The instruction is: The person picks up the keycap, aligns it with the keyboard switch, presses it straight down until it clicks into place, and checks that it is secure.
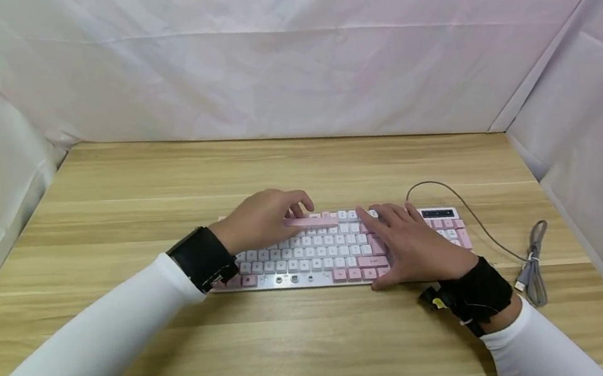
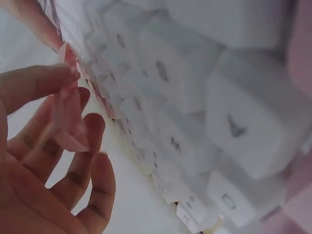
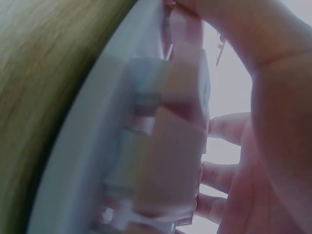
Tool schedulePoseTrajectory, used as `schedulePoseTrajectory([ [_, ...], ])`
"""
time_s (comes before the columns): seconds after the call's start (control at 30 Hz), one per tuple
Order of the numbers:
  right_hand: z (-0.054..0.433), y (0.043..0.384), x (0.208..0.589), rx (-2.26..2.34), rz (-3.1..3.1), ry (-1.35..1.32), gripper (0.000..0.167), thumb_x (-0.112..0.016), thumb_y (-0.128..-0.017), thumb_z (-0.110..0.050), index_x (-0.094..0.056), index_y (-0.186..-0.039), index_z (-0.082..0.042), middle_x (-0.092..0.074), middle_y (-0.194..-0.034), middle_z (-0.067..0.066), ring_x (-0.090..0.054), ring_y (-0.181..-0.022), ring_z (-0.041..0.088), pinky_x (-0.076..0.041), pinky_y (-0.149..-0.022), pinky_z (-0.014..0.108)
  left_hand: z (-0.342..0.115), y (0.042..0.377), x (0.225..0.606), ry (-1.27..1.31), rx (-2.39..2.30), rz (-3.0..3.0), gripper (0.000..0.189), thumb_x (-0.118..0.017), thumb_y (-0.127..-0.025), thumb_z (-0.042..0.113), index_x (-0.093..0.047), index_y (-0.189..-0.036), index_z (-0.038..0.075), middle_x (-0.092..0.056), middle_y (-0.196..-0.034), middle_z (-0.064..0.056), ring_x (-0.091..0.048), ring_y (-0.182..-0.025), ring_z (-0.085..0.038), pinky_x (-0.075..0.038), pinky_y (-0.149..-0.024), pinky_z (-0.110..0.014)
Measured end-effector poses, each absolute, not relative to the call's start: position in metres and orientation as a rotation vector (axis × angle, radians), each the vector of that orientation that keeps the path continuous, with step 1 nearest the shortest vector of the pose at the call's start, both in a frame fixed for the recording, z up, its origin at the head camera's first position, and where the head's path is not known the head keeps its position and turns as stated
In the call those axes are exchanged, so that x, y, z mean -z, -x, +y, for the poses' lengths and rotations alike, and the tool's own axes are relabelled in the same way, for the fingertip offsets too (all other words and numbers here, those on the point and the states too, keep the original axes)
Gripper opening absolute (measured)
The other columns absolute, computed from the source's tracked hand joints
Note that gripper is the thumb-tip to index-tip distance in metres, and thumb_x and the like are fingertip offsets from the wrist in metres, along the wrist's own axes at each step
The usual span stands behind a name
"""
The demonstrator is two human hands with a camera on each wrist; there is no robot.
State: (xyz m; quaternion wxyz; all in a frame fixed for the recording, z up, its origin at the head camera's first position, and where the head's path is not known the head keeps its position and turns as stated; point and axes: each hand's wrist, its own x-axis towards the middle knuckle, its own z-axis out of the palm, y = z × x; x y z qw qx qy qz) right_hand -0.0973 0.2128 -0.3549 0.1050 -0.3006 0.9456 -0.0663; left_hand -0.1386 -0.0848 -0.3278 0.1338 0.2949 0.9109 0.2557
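Between its thumb and fingers, the left hand (image 1: pixel 260 219) pinches a long pink spacebar keycap (image 1: pixel 311 221), held above the upper rows of a white and pink keyboard (image 1: pixel 310 253). From close by, the left wrist view shows this spacebar (image 2: pixel 70 114) beside white keycaps (image 2: pixel 248 117). The bottom row of the keyboard has a bare stretch with exposed fittings (image 1: pixel 294 279). The right hand (image 1: pixel 421 248) rests spread across the keyboard's right part, fingers over the upper keys and thumb at the near edge. Pink keycaps (image 3: pixel 170 165) stand close to its palm in the right wrist view.
A grey cable (image 1: pixel 466 204) runs from the back of the keyboard to a tied bundle with a USB plug (image 1: pixel 535 271) on the right. All lies on a wood-grain table (image 1: pixel 299 347), with white cloth (image 1: pixel 286 69) hanging behind and at the sides.
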Motion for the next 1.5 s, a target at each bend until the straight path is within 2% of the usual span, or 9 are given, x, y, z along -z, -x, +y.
schedulePoseTrajectory([
  [0.2, 0.213, 0.098, 0.355, 0.189, 2.779, 0.883, 0.132, -0.085, -0.061, -0.068, -0.018, -0.161, -0.015, -0.034, -0.156, 0.017, -0.030, -0.145, 0.037, -0.018, -0.116, 0.068, -0.084, 0.136, 0.331, -0.884, -0.633, 2.691, 0.038, -0.076, -0.086, 0.013, -0.067, -0.123, 0.019, -0.072, -0.107, 0.003, -0.061, -0.098, -0.016, -0.050, -0.091, -0.034],
  [0.57, 0.214, 0.097, 0.356, 0.198, 2.779, 0.890, 0.131, -0.084, -0.062, -0.069, -0.017, -0.161, -0.015, -0.033, -0.157, 0.017, -0.029, -0.146, 0.036, -0.017, -0.116, 0.069, -0.080, 0.133, 0.334, -0.912, -0.606, 2.733, 0.027, -0.077, -0.087, 0.022, -0.072, -0.113, 0.017, -0.072, -0.101, 0.004, -0.061, -0.086, -0.010, -0.052, -0.082, -0.030],
  [0.83, 0.215, 0.097, 0.357, 0.214, 2.789, 0.926, 0.132, -0.086, -0.060, -0.066, -0.018, -0.161, -0.014, -0.034, -0.156, 0.017, -0.030, -0.145, 0.037, -0.018, -0.115, 0.070, -0.080, 0.130, 0.330, -0.908, -0.577, 2.763, 0.019, -0.077, -0.089, 0.024, -0.073, -0.104, 0.015, -0.070, -0.095, 0.003, -0.059, -0.079, -0.010, -0.051, -0.075, -0.028],
  [1.27, 0.218, 0.096, 0.359, 0.244, 2.792, 0.944, 0.132, -0.087, -0.060, -0.065, -0.019, -0.161, -0.015, -0.034, -0.157, 0.019, -0.030, -0.145, 0.039, -0.017, -0.115, 0.071, -0.085, 0.087, 0.322, -0.974, -0.568, 2.790, 0.016, -0.078, -0.085, 0.021, -0.073, -0.099, 0.018, -0.068, -0.096, 0.005, -0.056, -0.076, -0.006, -0.049, -0.069, -0.023],
  [1.5, 0.219, 0.097, 0.358, 0.218, 2.797, 0.940, 0.132, -0.086, -0.060, -0.066, -0.019, -0.161, -0.014, -0.034, -0.156, 0.018, -0.031, -0.144, 0.039, -0.018, -0.114, 0.071, -0.091, 0.069, 0.324, -1.006, -0.514, 2.833, 0.014, -0.080, -0.081, 0.018, -0.074, -0.094, 0.018, -0.066, -0.088, 0.006, -0.054, -0.074, -0.007, -0.047, -0.063, -0.021],
])
